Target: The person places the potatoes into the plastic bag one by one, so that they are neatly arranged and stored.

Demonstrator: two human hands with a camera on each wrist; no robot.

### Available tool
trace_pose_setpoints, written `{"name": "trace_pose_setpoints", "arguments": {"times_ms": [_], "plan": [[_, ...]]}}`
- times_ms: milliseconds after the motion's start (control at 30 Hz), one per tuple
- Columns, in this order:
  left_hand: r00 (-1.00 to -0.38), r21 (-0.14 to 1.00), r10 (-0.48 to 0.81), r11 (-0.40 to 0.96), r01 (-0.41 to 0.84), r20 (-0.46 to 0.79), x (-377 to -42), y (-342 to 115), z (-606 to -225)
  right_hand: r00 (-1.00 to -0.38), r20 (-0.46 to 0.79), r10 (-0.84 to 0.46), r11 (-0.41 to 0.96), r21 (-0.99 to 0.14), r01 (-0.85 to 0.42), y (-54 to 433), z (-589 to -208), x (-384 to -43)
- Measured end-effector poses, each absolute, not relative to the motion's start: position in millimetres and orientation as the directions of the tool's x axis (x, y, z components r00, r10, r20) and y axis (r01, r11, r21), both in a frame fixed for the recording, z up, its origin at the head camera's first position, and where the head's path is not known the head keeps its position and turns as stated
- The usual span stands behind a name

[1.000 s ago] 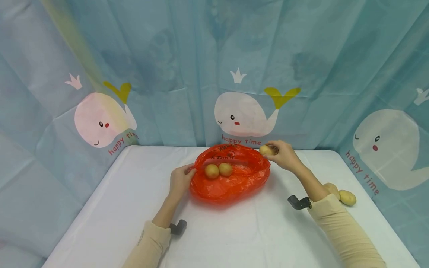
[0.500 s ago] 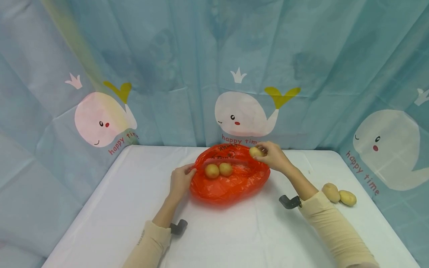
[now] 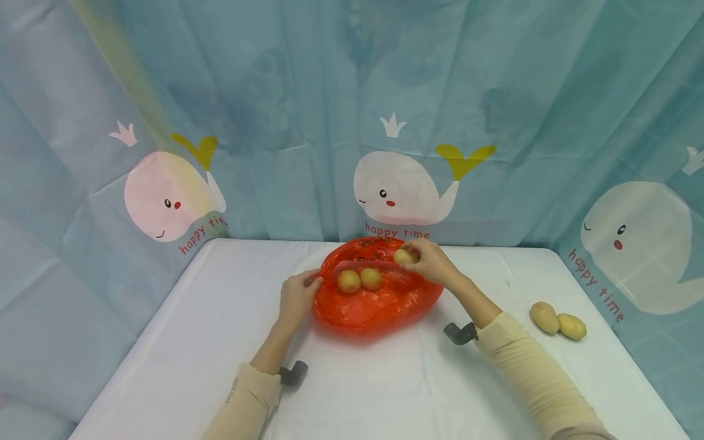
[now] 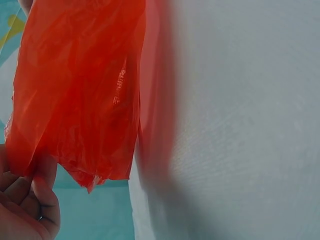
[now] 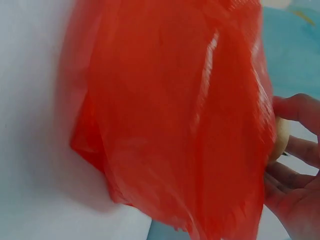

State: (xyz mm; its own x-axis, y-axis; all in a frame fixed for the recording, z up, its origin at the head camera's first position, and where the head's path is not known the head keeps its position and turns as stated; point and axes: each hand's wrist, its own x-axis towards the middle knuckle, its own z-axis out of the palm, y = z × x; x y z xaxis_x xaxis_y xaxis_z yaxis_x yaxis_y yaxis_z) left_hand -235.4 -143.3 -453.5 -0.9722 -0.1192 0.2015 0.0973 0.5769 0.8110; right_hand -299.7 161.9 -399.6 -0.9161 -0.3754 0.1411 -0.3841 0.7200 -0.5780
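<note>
A red plastic bag (image 3: pixel 374 308) lies on the table with its mouth spread wide, and two potatoes (image 3: pixel 349 282) sit side by side inside it. My left hand (image 3: pixel 296 298) pinches the left edge of the bag's mouth; the left wrist view shows the fingers (image 4: pixel 44 197) gathered on the red film. Over the right side of the mouth, my right hand (image 3: pixel 431 261) holds another potato (image 3: pixel 403 256) between thumb and fingertips. In the right wrist view the bag wall hides most of that held potato (image 5: pixel 280 139).
Two more potatoes (image 3: pixel 544 317) lie close together on the white tabletop (image 3: pixel 385 391) at the right. A light blue curtain (image 3: pixel 297 91) printed with whales stands behind the table and along its sides. A dark wrist mount (image 3: pixel 461 333) juts from the right forearm.
My right hand has carried its potato leftward and slightly down, from the bag's right rim to over the mouth. The left hand has stayed at the bag's left edge.
</note>
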Motion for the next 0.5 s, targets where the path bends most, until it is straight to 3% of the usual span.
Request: {"name": "trace_pose_setpoints", "arguments": {"times_ms": [500], "plan": [[-0.972,0.806,-0.114,0.582,0.104,0.208,-236,-143,-454,-0.914,0.069,-0.4,0.76,-0.533,-0.373,141,-415,-306]]}}
